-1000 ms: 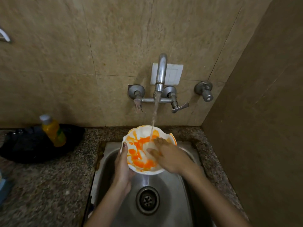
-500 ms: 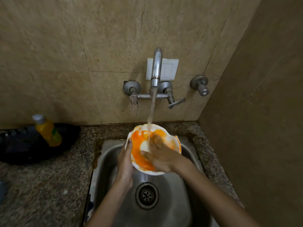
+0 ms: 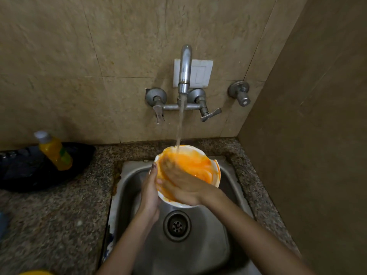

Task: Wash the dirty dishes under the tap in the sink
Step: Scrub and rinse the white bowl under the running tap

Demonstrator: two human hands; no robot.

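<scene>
A white bowl (image 3: 200, 163), smeared orange inside, is tilted toward me over the steel sink (image 3: 198, 251). Water runs from the wall tap (image 3: 185, 68) onto the bowl's far rim. My left hand (image 3: 150, 192) grips the bowl's left edge, thumb on the rim. My right hand (image 3: 178, 182) lies inside the bowl with flat fingers rubbing the orange film; it is motion-blurred.
A yellow bottle (image 3: 54, 150) with a grey cap leans in a black pan (image 3: 29, 171) on the granite counter (image 3: 49, 225) to the left. A brown wall (image 3: 307, 135) closes the right side. The drain (image 3: 177, 225) sits below the bowl.
The orange streaks have spread into an even film across the bowl. My right hand has slid left and deeper into the bowl. The left hand keeps its hold.
</scene>
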